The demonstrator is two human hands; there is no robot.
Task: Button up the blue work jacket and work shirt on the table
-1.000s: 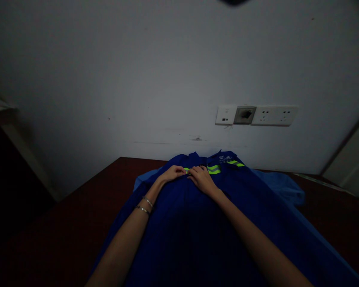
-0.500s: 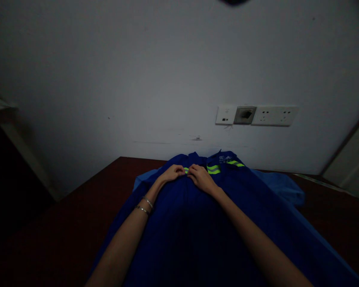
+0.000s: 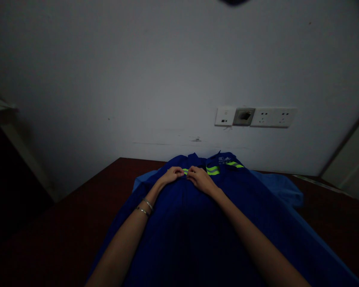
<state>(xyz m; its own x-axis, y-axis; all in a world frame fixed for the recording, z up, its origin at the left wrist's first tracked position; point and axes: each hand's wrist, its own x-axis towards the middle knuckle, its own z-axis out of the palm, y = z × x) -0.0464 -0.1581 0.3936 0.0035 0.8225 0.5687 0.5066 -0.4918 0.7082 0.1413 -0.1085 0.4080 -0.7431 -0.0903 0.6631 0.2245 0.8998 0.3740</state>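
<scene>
A dark blue work jacket lies spread on a dark red table, its collar end toward the wall. Yellow-green reflective strips cross its chest, and small white print shows above the right-hand strip. My left hand pinches the jacket's front near the middle, at a strip. Close beside it, my right hand is also closed on the jacket's front, fingertips almost meeting the left ones. What exactly lies between the fingertips is too small to make out. Lighter blue cloth shows from under the jacket on both sides.
Behind the jacket rises a grey-white wall with a row of switches and sockets. The dark red tabletop extends left and right. A dark piece of furniture stands at the far left, and a pale panel at the right edge.
The view has shifted very slightly. Both hands stay at the same spot on the jacket front, with only small finger movements.
</scene>
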